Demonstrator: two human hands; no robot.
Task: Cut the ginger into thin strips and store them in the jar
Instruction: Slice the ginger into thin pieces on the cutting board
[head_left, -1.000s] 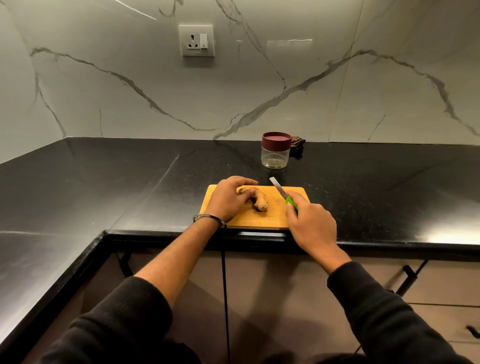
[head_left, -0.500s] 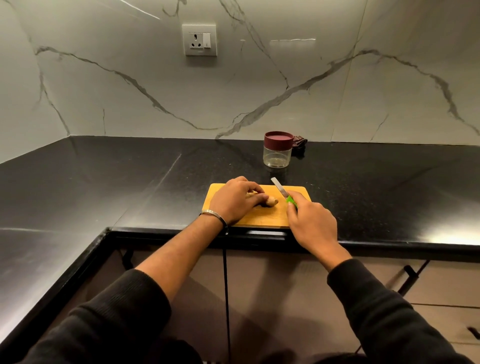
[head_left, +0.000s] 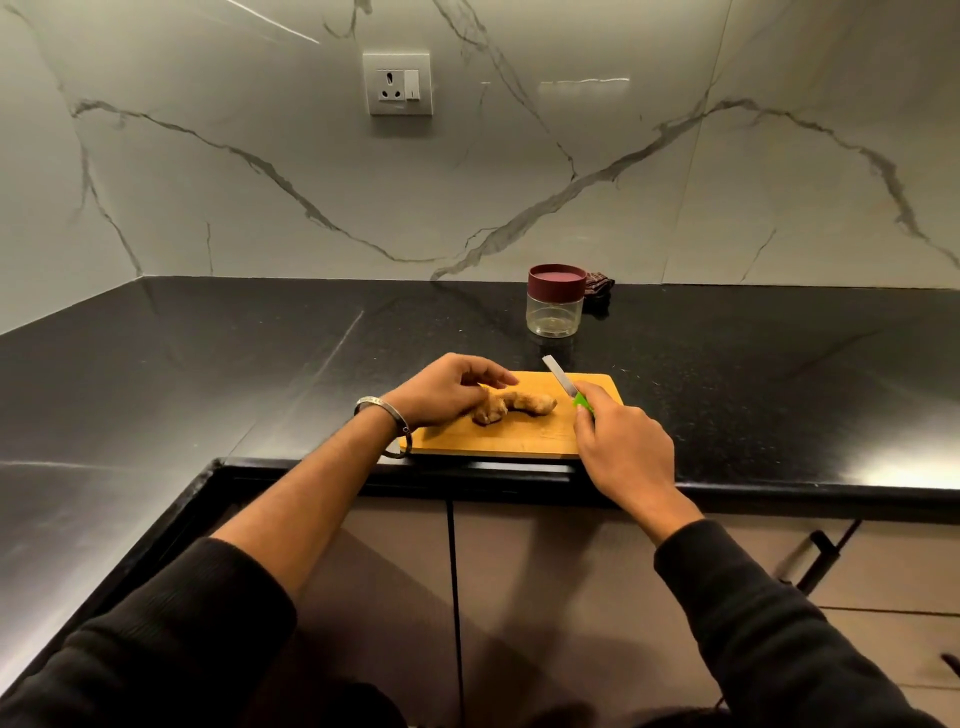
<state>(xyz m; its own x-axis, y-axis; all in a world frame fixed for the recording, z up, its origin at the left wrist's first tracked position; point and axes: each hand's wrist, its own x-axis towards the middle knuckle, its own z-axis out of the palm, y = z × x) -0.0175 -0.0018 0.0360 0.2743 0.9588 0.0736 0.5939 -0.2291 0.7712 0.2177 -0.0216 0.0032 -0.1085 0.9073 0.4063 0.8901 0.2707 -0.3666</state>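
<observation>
Green knife (head_left: 566, 385) handle mostly under right hand (head_left: 626, 451)

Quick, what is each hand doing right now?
Left hand: open, fingers loosely curled above the knobbly beige ginger root, not gripping it.
Right hand: closed around the green-handled steel knife.

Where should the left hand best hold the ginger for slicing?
Probably on the ginger's thick left lobe, coming from above and the left. It lies crosswise on the board, its slimmer right end pointing toward the knife in the right hand. The left hand hovers there, fingers loose.
</observation>
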